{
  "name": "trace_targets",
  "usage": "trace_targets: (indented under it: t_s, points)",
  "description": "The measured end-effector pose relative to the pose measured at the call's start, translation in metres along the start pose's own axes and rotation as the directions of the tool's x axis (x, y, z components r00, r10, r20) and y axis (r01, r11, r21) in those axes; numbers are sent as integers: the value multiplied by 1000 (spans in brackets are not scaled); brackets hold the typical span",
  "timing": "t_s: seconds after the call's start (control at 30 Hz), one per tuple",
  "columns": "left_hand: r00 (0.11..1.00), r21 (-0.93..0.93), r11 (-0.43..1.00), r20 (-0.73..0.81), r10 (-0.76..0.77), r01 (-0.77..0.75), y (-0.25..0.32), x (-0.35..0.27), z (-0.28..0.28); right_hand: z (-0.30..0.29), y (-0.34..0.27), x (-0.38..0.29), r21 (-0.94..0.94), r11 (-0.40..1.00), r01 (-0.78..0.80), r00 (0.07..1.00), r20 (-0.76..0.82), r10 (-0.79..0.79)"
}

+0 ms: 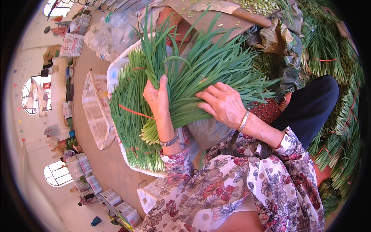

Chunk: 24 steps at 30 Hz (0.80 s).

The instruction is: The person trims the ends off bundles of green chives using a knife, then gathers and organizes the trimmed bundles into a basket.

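Note:
A large bunch of green garlic chives fans out in front of me, its pale cut ends low on the left and its leaf tips towards the upper right. My left hand is closed around part of the leaves, thumb upward. Against the bunch's right side lies my right hand, fingers bent over the leaves; whether it grips any is hard to tell. Under the bunch stands a white plastic basket filled with chive bundles tied with red bands.
A knife with a wooden handle rests on a board with chopped bits. Clear plastic bags lie at the upper left, above a white crate. More tied chives are heaped along the right. Distant people are by the wall.

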<state>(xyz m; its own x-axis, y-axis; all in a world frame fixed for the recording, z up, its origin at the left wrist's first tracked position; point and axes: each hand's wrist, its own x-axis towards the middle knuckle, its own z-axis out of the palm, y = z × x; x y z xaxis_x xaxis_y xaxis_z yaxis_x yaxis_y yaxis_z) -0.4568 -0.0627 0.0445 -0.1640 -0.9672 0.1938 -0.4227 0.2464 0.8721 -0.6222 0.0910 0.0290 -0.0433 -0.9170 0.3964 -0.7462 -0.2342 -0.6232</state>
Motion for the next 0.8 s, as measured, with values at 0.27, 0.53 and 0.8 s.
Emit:
trace_targets:
  t_s: [0.27,0.53,0.8]
  points:
    - [999,106,994,-51,18,-12,13,-5,5,1,28,21,504,797,-333,902,-74,424]
    - [996,155,986,-53,67,-58,12,-9,4,-1,21,32,-1,959,-283,958,-53,283]
    - [995,84,993,-54,86,-81,8,-10,5,3,22,43,90,980,-178,983,56,174]
